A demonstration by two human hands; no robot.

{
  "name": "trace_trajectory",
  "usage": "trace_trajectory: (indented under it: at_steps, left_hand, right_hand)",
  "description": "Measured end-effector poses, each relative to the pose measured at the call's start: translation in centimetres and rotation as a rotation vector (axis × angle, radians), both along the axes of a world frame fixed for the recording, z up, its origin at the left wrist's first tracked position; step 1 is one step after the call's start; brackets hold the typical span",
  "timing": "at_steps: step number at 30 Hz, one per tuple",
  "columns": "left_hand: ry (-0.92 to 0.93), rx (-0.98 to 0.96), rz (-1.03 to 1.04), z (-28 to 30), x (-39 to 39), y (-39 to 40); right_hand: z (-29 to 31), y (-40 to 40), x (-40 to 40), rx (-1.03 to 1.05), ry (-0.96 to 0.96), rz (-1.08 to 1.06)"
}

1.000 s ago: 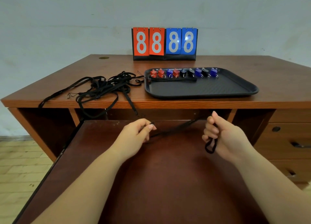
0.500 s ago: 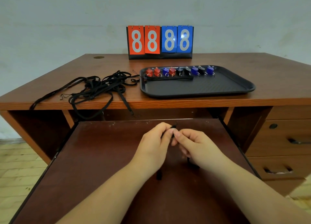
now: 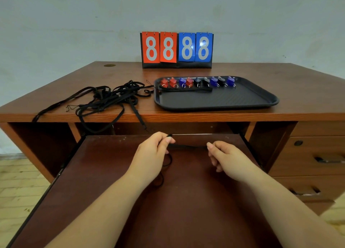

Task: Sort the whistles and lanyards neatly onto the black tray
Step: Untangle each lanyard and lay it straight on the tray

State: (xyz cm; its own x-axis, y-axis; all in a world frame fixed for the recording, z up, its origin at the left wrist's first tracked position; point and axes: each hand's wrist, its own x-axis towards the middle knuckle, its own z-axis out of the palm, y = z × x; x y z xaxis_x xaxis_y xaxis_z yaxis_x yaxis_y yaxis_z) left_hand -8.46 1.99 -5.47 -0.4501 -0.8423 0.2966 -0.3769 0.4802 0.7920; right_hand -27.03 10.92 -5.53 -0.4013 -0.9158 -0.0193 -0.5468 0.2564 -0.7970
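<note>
both hands out over the pull-out shelf (image 3: 186,201) under the desk (image 3: 280,91), stretching a short run of black lanyard (image 3: 188,146) between them. left hand (image 3: 149,154) curled, thumb and forefinger pinching one end, a little black tip poking up above the knuckles. rest of that cord dropping in a loose loop below the left palm and trailing down along the wrist. right hand (image 3: 227,160) also curled, fingertips (image 3: 210,146) clamped on the other end of the taut bit, lower fingers tucked in toward the palm. can't tell how much cord is bunched inside either fist. up on the desk, black tray (image 3: 261,102) sitting right of centre with a row of whistles (image 3: 197,82) lined along its far edge: red, red, blue, red, black, black, blue, black, blue, each with a small ring. just in front of that row, one folded lanyard (image 3: 184,89) lying flat across the tray, running left to right. left of the tray, messy tangle of black lanyards (image 3: 110,98) sprawled on the desktop, a few strands touching the tray's left rim and a couple of loops drooping over the desk's front edge. behind the tray, flip scoreboard (image 3: 177,50) against the wall showing 88 in red and 88 in blue. drawers (image 3: 317,154) on the right side of the desk.
</note>
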Motion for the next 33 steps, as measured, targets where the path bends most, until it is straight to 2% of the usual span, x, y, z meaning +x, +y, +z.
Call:
trace_trajectory:
  at_steps: [2,5,6,10,12,14,17,19,23,27,33]
  left_hand:
    - [-0.009,0.000,0.000,0.0,0.0,0.0]
    - [-0.013,0.021,-0.019,-0.2,-0.1,0.0]
    - [-0.014,0.025,-0.035,-0.2,-0.2,0.1]
    - [-0.069,0.032,-0.160,-0.6,-0.8,0.8]
    - [-0.094,0.075,-0.252,-0.9,-1.2,1.4]
    - [-0.094,0.131,-0.325,-1.1,-1.5,1.8]
    - [-0.004,0.187,-0.327,-1.1,-1.8,2.2]
    - [0.116,0.227,-0.276,-1.1,-2.0,2.4]
    - [0.379,0.459,-0.252,-1.1,-2.4,2.6]
    - [0.467,0.556,-0.225,-1.1,-2.4,2.4]
    - [0.537,0.590,-0.169,-1.3,-2.3,2.2]
  right_hand:
    - [0.2,0.0,-0.1,-0.023,-0.179,-0.076]
    - [0.4,-0.1,0.1,-0.135,-0.715,-0.132]
    - [0.4,-0.1,0.1,-0.175,-0.841,-0.136]
    - [0.9,-0.1,0.3,-0.311,-1.207,-0.061]
    - [1.2,0.0,0.5,-0.331,-1.333,-0.042]
    - [1.2,0.1,0.7,-0.319,-1.304,-0.033]
    - [0.6,0.1,0.8,-0.312,-1.097,-0.078]
    - [0.1,-0.1,1.0,-0.339,-1.010,-0.118]
    - [-0.4,-0.2,1.5,-0.341,-0.967,-0.095]
    - [0.0,0.2,2.0,-0.341,-0.819,-0.052]
    - [0.3,0.5,2.7,-0.373,-0.594,-0.021]
